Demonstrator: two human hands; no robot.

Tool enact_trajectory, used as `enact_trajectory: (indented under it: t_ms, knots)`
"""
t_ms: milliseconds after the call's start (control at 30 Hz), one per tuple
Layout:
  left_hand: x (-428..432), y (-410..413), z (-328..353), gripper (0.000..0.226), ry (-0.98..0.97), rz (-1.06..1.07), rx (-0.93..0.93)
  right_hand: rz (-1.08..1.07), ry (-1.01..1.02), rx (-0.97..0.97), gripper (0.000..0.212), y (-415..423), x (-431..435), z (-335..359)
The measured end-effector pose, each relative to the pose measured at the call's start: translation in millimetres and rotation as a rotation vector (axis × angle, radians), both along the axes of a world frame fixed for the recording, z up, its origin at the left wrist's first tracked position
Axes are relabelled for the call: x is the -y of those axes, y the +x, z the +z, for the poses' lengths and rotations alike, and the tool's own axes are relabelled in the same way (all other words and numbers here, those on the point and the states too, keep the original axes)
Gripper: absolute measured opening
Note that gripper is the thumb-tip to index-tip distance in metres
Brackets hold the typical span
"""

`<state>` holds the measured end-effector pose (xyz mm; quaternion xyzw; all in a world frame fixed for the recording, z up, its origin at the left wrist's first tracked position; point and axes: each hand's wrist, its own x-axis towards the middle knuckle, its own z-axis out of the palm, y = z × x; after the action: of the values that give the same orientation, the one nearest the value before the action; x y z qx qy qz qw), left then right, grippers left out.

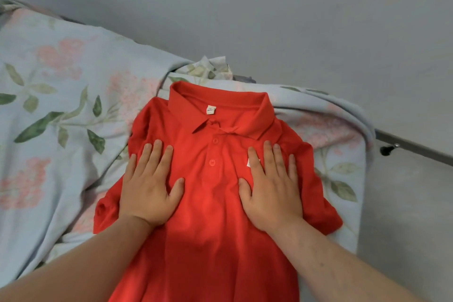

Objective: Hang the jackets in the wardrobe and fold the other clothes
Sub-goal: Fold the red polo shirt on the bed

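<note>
A bed covered by a pale blue floral quilt (pixel 61 95) carries a red cotton polo shirt (pixel 210 203) lying front-up near its right edge. The left hand (pixel 149 189) lies flat, fingers straight, on the shirt's chest. The right hand (pixel 272 186) presses likewise, gripping nothing.

Hem of the red polo shirt (pixel 210 203) past the bottom edge; chest logo (pixel 248 164) half under right hand (pixel 272 186); label (pixel 210 109) print illegible.

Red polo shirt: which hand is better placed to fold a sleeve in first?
Probably left. Both hands lie flat on the red polo shirt; the left hand sits right beside the left-side sleeve, while the right hand lies further in from the right-side sleeve.
</note>
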<state>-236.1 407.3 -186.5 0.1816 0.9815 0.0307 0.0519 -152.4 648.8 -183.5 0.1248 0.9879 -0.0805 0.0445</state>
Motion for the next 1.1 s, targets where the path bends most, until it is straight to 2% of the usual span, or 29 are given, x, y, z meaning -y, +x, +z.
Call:
enact_trajectory:
  t_ms: [300,400,500,600,700,767,833,900,933,1000,1100]
  knots:
    - [-2.6,0.0,3.6,0.078,0.005,0.020,-0.004,-0.011,-0.048,-0.014,0.071,-0.2,-0.2,3.6]
    - [-1.6,-0.7,1.5,0.078,0.012,0.023,-0.006,-0.029,-0.102,-0.091,0.067,1.1,-1.3,7.0]
    - [-1.4,-2.8,3.0,0.079,0.039,0.017,-0.012,-0.060,-0.201,-0.257,0.051,5.2,-1.3,12.2]
    - [1.4,1.5,6.4,0.081,0.082,0.010,-0.036,-0.158,-0.345,-0.562,0.032,20.0,-1.2,22.4]
    - [1.2,8.3,16.3,0.078,0.201,-0.027,-0.119,-0.492,-0.400,-0.820,0.030,52.2,-14.7,30.3]
    - [-13.6,23.1,25.1,0.067,0.400,-0.159,-0.185,-0.792,-0.487,-0.722,0.035,78.7,-30.6,31.7]
    - [-48.4,48.2,34.2,0.058,0.583,-0.376,-0.159,-0.939,-0.545,-0.508,0.032,101.7,-42.0,29.2]
    - [-90.4,74.8,39.5,0.056,0.634,-0.562,-0.016,-0.844,-0.637,-0.445,0.017,113.6,-40.0,35.3]
    - [-108.8,84.7,37.2,0.058,0.610,-0.611,0.044,-0.773,-0.674,-0.412,0.017,116.0,-36.6,39.4]
    - [-129.7,95.5,21.0,0.070,0.513,-0.604,0.118,-0.679,-0.716,-0.324,0.016,116.3,-33.5,43.6]
    - [-131.6,97.7,-3.0,0.095,0.362,-0.596,0.039,-0.595,-0.696,-0.318,0.012,119.6,-35.1,38.7]
